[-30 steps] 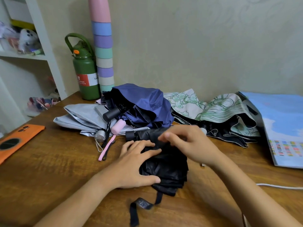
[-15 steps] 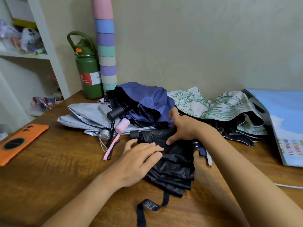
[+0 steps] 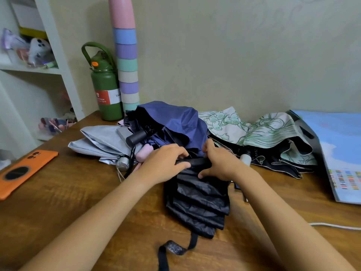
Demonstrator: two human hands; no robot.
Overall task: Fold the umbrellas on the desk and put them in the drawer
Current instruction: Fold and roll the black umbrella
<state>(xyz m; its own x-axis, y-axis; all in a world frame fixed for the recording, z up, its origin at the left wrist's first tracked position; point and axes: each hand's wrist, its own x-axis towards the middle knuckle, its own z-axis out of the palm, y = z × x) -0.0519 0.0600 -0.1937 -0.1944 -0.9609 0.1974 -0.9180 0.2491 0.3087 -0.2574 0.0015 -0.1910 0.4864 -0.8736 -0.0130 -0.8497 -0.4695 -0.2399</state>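
Note:
A black umbrella (image 3: 199,204) lies collapsed on the wooden desk (image 3: 58,202), its pleated canopy spread toward me and its strap (image 3: 172,249) trailing at the near edge. My left hand (image 3: 164,165) grips its far end from the left, fingers curled over it. My right hand (image 3: 218,163) holds the same end from the right. Behind lie a navy umbrella (image 3: 175,120), a silver-grey umbrella (image 3: 101,139) and a white umbrella with a green flower print (image 3: 259,130). No drawer is in view.
An orange phone (image 3: 21,171) lies at the desk's left edge. A green bottle (image 3: 106,89) and a tall stack of pastel cups (image 3: 127,61) stand against the wall. A blue printed sheet (image 3: 341,149) covers the right. A white cable (image 3: 332,225) runs near it. White shelves (image 3: 33,69) stand left.
My left hand moved from the middle of the black canopy up to its far end, beside my right hand. The pleats now lie uncovered.

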